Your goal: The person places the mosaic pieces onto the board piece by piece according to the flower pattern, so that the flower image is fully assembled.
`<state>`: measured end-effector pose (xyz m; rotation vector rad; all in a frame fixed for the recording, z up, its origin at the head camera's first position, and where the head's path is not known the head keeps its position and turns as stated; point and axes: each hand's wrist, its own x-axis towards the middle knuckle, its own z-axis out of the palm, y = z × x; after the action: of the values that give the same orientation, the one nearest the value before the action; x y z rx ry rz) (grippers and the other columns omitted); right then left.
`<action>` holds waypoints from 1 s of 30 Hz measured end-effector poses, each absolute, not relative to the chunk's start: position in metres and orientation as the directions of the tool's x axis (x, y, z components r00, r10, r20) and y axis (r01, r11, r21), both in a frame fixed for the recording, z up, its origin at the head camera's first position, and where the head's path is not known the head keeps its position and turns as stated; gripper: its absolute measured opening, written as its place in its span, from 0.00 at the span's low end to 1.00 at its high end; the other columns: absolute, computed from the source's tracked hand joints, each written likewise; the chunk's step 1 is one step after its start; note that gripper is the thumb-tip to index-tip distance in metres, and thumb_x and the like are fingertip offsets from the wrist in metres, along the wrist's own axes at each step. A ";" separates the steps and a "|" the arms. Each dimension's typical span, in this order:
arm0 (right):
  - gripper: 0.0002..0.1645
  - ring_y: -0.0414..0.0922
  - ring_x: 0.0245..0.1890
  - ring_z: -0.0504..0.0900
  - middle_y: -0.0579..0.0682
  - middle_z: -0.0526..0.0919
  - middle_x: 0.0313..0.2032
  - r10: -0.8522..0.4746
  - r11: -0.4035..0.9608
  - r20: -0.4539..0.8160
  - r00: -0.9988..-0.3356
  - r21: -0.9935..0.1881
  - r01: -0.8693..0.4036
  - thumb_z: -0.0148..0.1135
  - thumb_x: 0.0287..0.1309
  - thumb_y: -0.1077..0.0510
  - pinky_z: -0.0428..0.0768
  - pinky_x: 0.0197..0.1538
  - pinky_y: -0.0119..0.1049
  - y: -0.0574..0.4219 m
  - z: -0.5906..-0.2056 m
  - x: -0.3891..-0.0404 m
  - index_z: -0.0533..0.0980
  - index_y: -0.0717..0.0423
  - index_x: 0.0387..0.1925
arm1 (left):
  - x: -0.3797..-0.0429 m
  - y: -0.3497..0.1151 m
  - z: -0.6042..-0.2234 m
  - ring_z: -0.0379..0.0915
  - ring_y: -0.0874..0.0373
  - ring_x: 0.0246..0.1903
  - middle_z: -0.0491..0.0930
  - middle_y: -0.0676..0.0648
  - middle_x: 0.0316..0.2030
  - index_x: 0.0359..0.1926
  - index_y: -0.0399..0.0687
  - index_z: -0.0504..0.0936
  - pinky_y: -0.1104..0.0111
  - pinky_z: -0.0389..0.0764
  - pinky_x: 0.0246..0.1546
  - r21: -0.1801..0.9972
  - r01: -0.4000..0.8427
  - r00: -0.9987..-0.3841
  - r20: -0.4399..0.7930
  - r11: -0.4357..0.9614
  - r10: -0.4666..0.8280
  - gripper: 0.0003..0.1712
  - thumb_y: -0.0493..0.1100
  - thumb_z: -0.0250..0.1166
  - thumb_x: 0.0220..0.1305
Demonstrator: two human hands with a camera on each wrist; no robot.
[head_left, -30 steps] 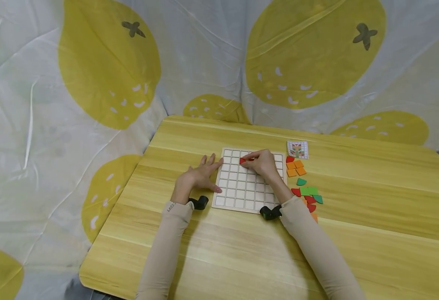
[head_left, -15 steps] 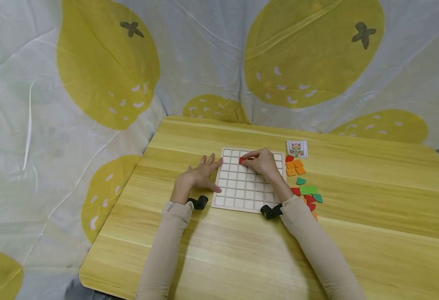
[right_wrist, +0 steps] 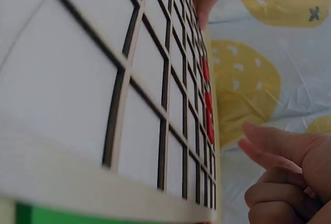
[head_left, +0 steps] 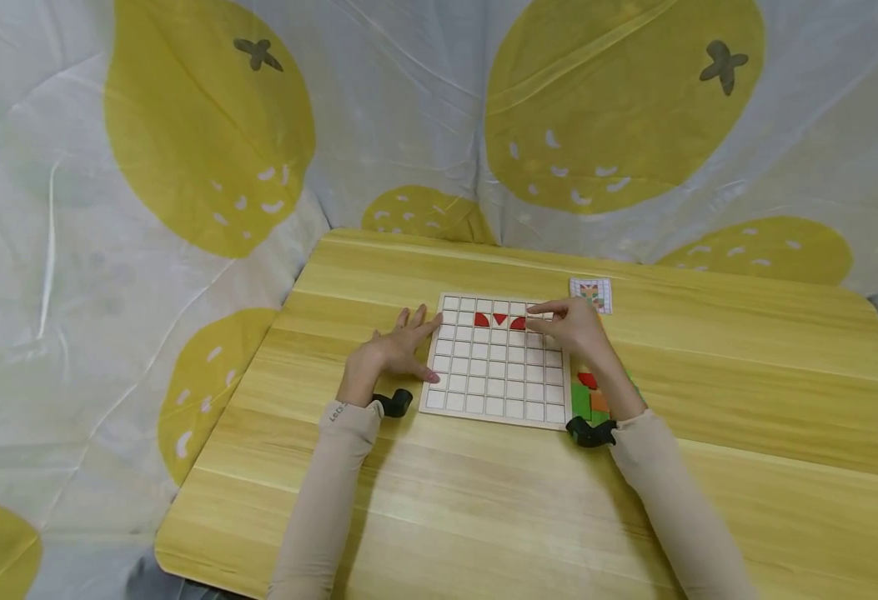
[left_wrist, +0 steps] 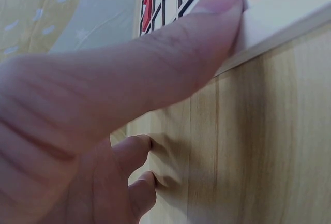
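My left hand [head_left: 392, 357] lies spread at the left edge of a wooden grid board [head_left: 495, 367]. Its thumb [left_wrist: 207, 27] presses on the board's rim in the left wrist view. Three red pieces sit in one row of cells: a rounded piece [head_left: 481, 320], a triangle [head_left: 499, 319] and another rounded piece [head_left: 518, 323]. Over the board's upper right part is my right hand [head_left: 577, 329], thumb and index finger extended and slightly apart, beside the rightmost red piece. Nothing shows between those fingertips in the right wrist view, where the other fingers are curled.
A small printed pattern card [head_left: 591, 292] lies beyond the right hand. Loose green [head_left: 580, 402], orange [head_left: 599, 403] and red pieces [head_left: 587, 381] are right of the board, partly hidden by the right forearm. A lemon-print cloth [head_left: 408, 125] hangs behind the table [head_left: 446, 500].
My right hand has let go of the red piece at the row's left end and moved right, uncovering the triangle and the other rounded piece. The left hand has stayed in place.
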<state>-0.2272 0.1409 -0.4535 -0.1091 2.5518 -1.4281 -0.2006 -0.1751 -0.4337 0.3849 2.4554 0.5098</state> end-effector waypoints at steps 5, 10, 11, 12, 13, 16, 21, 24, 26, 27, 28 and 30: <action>0.20 0.39 0.16 0.57 0.42 0.62 0.16 -0.141 0.553 -0.171 -0.975 -0.830 0.066 0.72 0.64 0.52 0.58 0.20 0.31 0.177 -0.456 -0.215 0.86 0.57 0.54 | -0.202 -0.174 -0.434 0.14 0.42 0.82 0.23 0.44 0.83 0.85 0.59 0.37 0.24 0.32 0.72 0.445 0.157 -0.776 -0.497 0.882 0.389 0.63 0.55 0.73 0.64; 0.22 0.39 0.14 0.60 0.40 0.61 0.14 -0.099 0.521 -0.215 -0.972 -0.843 0.133 0.71 0.65 0.53 0.61 0.19 0.33 0.209 -0.456 -0.205 0.84 0.60 0.57 | -0.202 -0.174 -0.435 0.15 0.41 0.82 0.23 0.44 0.83 0.85 0.59 0.37 0.23 0.32 0.72 0.450 0.156 -0.777 -0.494 0.879 0.390 0.63 0.55 0.73 0.64; 0.23 0.40 0.14 0.60 0.40 0.62 0.14 -0.090 0.526 -0.215 -0.973 -0.839 0.137 0.71 0.65 0.53 0.62 0.19 0.33 0.214 -0.456 -0.204 0.84 0.60 0.57 | -0.202 -0.175 -0.435 0.15 0.41 0.82 0.23 0.44 0.83 0.85 0.59 0.37 0.23 0.32 0.71 0.452 0.154 -0.777 -0.493 0.879 0.390 0.63 0.55 0.73 0.64; 0.23 0.40 0.14 0.61 0.40 0.63 0.14 -0.081 0.532 -0.216 -0.973 -0.835 0.141 0.71 0.65 0.53 0.63 0.20 0.34 0.218 -0.455 -0.203 0.84 0.59 0.58 | -0.202 -0.175 -0.435 0.15 0.40 0.82 0.23 0.44 0.83 0.85 0.59 0.37 0.23 0.32 0.71 0.453 0.155 -0.777 -0.493 0.878 0.391 0.63 0.55 0.73 0.64; 0.24 0.40 0.15 0.62 0.40 0.63 0.14 -0.071 0.539 -0.218 -0.973 -0.829 0.146 0.72 0.64 0.52 0.63 0.21 0.35 0.222 -0.455 -0.202 0.83 0.59 0.58 | -0.202 -0.175 -0.435 0.15 0.40 0.82 0.23 0.43 0.83 0.85 0.58 0.37 0.23 0.32 0.71 0.455 0.154 -0.777 -0.492 0.877 0.392 0.63 0.55 0.73 0.64; 0.27 0.40 0.17 0.62 0.39 0.64 0.14 -0.044 0.572 -0.217 -0.975 -0.806 0.153 0.74 0.62 0.49 0.63 0.23 0.36 0.230 -0.455 -0.201 0.84 0.59 0.58 | -0.202 -0.175 -0.435 0.15 0.40 0.82 0.23 0.43 0.83 0.85 0.58 0.38 0.23 0.32 0.71 0.457 0.155 -0.776 -0.493 0.876 0.394 0.63 0.54 0.73 0.64; 0.29 0.39 0.17 0.63 0.37 0.65 0.14 -0.016 0.584 -0.233 -0.972 -0.791 0.180 0.76 0.59 0.48 0.65 0.24 0.35 0.238 -0.458 -0.201 0.84 0.61 0.57 | -0.202 -0.176 -0.435 0.16 0.39 0.82 0.23 0.43 0.83 0.85 0.58 0.38 0.23 0.33 0.71 0.456 0.160 -0.777 -0.489 0.875 0.397 0.63 0.55 0.73 0.64; 0.29 0.38 0.17 0.64 0.37 0.65 0.14 -0.010 0.571 -0.260 -0.966 -0.794 0.208 0.77 0.58 0.49 0.66 0.24 0.35 0.239 -0.461 -0.201 0.84 0.62 0.56 | -0.202 -0.176 -0.435 0.16 0.40 0.82 0.23 0.43 0.83 0.85 0.59 0.38 0.23 0.33 0.71 0.454 0.161 -0.778 -0.488 0.876 0.395 0.63 0.55 0.73 0.64; 0.30 0.37 0.18 0.66 0.37 0.66 0.14 -0.006 0.563 -0.277 -0.961 -0.795 0.226 0.77 0.57 0.50 0.66 0.25 0.35 0.239 -0.462 -0.202 0.83 0.62 0.57 | -0.202 -0.176 -0.435 0.16 0.40 0.82 0.23 0.44 0.83 0.85 0.59 0.38 0.23 0.33 0.71 0.451 0.160 -0.779 -0.489 0.878 0.393 0.63 0.55 0.73 0.64; 0.30 0.37 0.18 0.67 0.37 0.67 0.14 -0.002 0.562 -0.284 -0.959 -0.793 0.234 0.78 0.56 0.50 0.67 0.25 0.34 0.238 -0.462 -0.202 0.83 0.62 0.57 | -0.202 -0.176 -0.435 0.16 0.40 0.82 0.23 0.44 0.83 0.85 0.59 0.38 0.23 0.33 0.71 0.450 0.161 -0.779 -0.489 0.879 0.393 0.63 0.55 0.73 0.64; 0.31 0.37 0.18 0.69 0.37 0.70 0.14 0.002 0.559 -0.291 -0.957 -0.793 0.242 0.78 0.56 0.50 0.67 0.26 0.34 0.238 -0.462 -0.202 0.83 0.63 0.57 | -0.202 -0.176 -0.435 0.16 0.40 0.82 0.23 0.44 0.83 0.85 0.59 0.38 0.23 0.33 0.72 0.448 0.161 -0.779 -0.489 0.879 0.392 0.63 0.55 0.73 0.64; 0.32 0.37 0.18 0.73 0.37 0.74 0.15 0.005 0.556 -0.302 -0.953 -0.791 0.253 0.79 0.56 0.50 0.69 0.27 0.34 0.237 -0.463 -0.203 0.83 0.63 0.57 | -0.202 -0.176 -0.435 0.16 0.40 0.82 0.23 0.44 0.83 0.85 0.59 0.38 0.23 0.33 0.72 0.444 0.163 -0.780 -0.490 0.881 0.391 0.63 0.55 0.73 0.64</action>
<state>-0.2032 0.2368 -0.4629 0.2152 2.5288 -1.3487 -0.2016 -0.1755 -0.4349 0.3982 2.4559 0.5115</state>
